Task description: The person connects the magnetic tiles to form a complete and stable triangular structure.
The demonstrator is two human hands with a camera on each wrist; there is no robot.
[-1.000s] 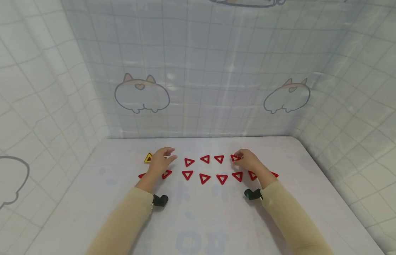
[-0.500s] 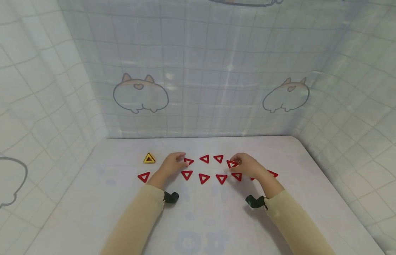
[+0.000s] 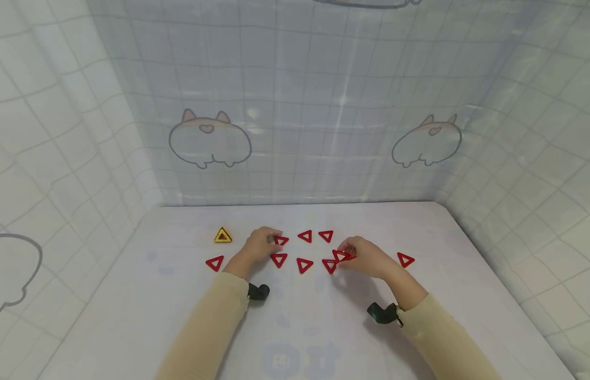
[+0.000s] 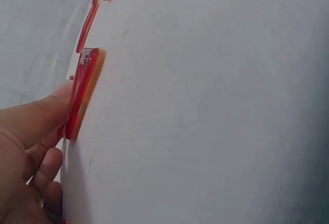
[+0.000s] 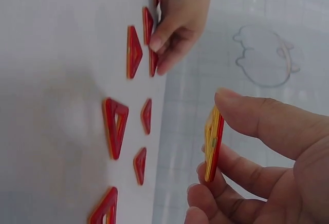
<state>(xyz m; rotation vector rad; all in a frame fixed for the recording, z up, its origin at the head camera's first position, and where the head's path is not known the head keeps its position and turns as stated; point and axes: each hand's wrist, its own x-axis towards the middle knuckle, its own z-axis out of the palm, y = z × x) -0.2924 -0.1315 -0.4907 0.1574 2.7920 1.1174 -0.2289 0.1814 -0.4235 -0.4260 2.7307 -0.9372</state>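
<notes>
My left hand [image 3: 258, 246] reaches around a red triangle tile [image 3: 282, 240] in the back row, its thumb and fingers pinching the tile at its left side. Another red triangle tile [image 4: 85, 95] lies just in front of that thumb. In my right hand [image 3: 368, 258], a red triangle tile with yellowish edges [image 5: 213, 147] is pinched between thumb and fingers. The right wrist view shows it raised off the table. From the head it overlaps the front row, beside a flat red triangle [image 3: 329, 265]. The right hand covers part of the row beneath it.
Several hollow red triangles lie on the white table [image 3: 314, 322] in two loose rows, including one at the far right [image 3: 405, 259] and one at the left [image 3: 215, 263]. A yellow triangle [image 3: 223, 236] lies at the back left. Gridded curtain walls [image 3: 295, 158] stand behind and beside.
My left hand has moved right, from near the yellow triangle to the back-row red tile. My right hand has lifted a red triangle from the back row and carried it left and nearer.
</notes>
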